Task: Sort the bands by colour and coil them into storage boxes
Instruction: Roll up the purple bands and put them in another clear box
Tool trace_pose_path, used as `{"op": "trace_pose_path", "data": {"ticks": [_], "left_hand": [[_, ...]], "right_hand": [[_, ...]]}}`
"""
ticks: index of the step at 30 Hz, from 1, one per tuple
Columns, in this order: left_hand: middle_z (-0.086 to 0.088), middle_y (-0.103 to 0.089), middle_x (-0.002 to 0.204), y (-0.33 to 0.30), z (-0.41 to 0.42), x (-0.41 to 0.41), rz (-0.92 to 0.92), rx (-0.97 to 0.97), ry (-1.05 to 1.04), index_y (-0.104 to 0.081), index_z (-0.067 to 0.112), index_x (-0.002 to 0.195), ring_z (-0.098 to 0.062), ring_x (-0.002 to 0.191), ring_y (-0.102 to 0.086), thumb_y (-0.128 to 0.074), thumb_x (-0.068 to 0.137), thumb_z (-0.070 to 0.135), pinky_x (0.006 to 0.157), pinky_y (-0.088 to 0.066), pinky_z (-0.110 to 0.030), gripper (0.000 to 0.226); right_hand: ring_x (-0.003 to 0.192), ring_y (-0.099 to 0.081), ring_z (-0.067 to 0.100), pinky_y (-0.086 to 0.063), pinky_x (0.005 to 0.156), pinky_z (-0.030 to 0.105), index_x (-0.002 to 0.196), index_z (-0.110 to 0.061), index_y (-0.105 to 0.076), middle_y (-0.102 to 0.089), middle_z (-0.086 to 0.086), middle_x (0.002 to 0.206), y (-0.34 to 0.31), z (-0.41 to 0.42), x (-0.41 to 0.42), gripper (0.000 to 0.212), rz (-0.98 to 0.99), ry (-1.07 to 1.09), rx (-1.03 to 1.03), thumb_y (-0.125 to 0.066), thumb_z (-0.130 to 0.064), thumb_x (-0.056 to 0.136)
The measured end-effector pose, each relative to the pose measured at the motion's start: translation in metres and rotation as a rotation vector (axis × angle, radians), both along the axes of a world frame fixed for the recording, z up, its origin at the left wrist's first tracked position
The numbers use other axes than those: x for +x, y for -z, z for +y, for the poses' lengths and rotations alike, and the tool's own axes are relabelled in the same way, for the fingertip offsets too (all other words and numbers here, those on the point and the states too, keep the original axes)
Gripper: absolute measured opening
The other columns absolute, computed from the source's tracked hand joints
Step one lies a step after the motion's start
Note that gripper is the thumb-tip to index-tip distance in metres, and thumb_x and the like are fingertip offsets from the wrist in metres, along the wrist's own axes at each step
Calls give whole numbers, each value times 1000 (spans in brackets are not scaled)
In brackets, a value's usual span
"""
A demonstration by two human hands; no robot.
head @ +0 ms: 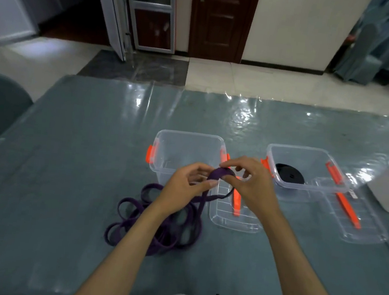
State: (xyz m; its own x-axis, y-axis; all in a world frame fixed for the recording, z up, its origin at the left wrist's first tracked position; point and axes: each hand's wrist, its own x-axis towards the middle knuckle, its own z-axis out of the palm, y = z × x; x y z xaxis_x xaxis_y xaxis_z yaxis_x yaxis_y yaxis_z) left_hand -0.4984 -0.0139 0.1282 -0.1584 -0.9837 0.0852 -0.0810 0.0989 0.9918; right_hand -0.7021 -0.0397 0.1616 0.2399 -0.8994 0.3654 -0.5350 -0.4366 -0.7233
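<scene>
both hands pinch the purple band above the tabletop: left hand feeding, right hand on a small coil half hidden behind its fingers. the loose tangle sits toward the near edge, partly behind the left forearm.

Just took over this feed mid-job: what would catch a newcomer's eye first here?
First, both hands meeting at centre: the left hand and right hand hold the purple band, starting a coil, with its loose loops heaped on the table at lower left. Behind them stands a clear box with orange latches, and to its right a second clear box holding a coiled black band.
</scene>
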Motion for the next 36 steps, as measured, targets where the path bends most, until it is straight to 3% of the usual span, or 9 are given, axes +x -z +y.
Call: {"op": "trace_pose_path", "data": {"ticks": [5, 10, 16, 20, 23, 28, 30, 33, 36], "left_hand": [[6, -74, 127, -27, -16, 1, 128, -105, -42, -75, 24, 109, -14, 123, -68, -86, 85, 26, 102, -58, -37, 27], [-2, -78, 106, -49, -27, 2, 127, -191, -125, -68, 36, 96, -22, 109, -75, -90, 82, 16, 93, -61, -35, 33], [6, -77, 104, -50, -38, 0, 22, -287, -284, -58, 38, 103, -17, 96, -76, -86, 85, 24, 84, -62, -29, 36], [5, -79, 108, -46, -49, 12, -53, -203, -174, -68, 27, 115, -17, 106, -75, -85, 88, 22, 103, -57, -42, 32], [-5, -80, 112, -45, -55, 25, 49, -137, -45, -71, 23, 113, -27, 110, -75, -78, 95, 18, 102, -58, -52, 20], [-7, -79, 113, -65, -64, 32, 16, -115, 80, -57, 31, 103, -28, 101, -78, -67, 103, 28, 91, -62, -39, 11], [-6, -78, 111, -77, -70, 29, -28, -164, 76, -55, 29, 104, -26, 98, -78, -65, 105, 26, 91, -62, -41, 11], [-10, -77, 110, -100, -76, 27, 3, -250, -28, -55, 24, 104, -26, 100, -78, -65, 104, 17, 94, -62, -45, 12], [-9, -79, 110, -125, -78, 29, 135, -294, -123, -53, 16, 106, -27, 96, -79, -64, 104, 12, 86, -65, -40, 12]], "right_hand": [[88, -69, 11, -60, 73, 23, 96, -33, -77, -71, -7, 101, -23, -11, 13, 36, -265, -44, 82, -83, -1, 83], [110, -72, 16, -62, 86, 31, 111, -30, -77, -76, -7, 111, -34, -20, 21, 34, -346, -167, 150, -62, -7, 91], [104, -74, 9, -64, 85, 33, 109, -28, -78, -78, -14, 104, -42, -36, 33, 27, -343, -157, 124, -84, -14, 87], [104, -74, 10, -61, 88, 26, 106, -35, -76, -79, -13, 102, -50, -48, 38, 33, -434, -182, 94, -80, -7, 89], [101, -74, 13, -59, 89, 26, 106, -34, -76, -79, -9, 102, -53, -55, 40, 32, -527, -197, 79, -78, -6, 91], [77, -68, 14, -58, 73, 28, 110, -23, -74, -76, -5, 89, -51, -58, 50, 23, -649, -116, 98, -73, -6, 95], [73, -68, 16, -58, 69, 27, 119, -17, -70, -76, -1, 97, -55, -58, 53, 24, -737, -153, 100, -70, -7, 98], [91, -71, 17, -62, 80, 33, 140, -26, -57, -67, -5, 133, -55, -61, 54, 54, -649, -190, 60, -79, -25, 91], [121, -64, 11, -57, 102, 42, 145, -32, -52, -62, -13, 140, -31, -61, 58, 75, -346, -210, 230, -83, -46, 79]]}}
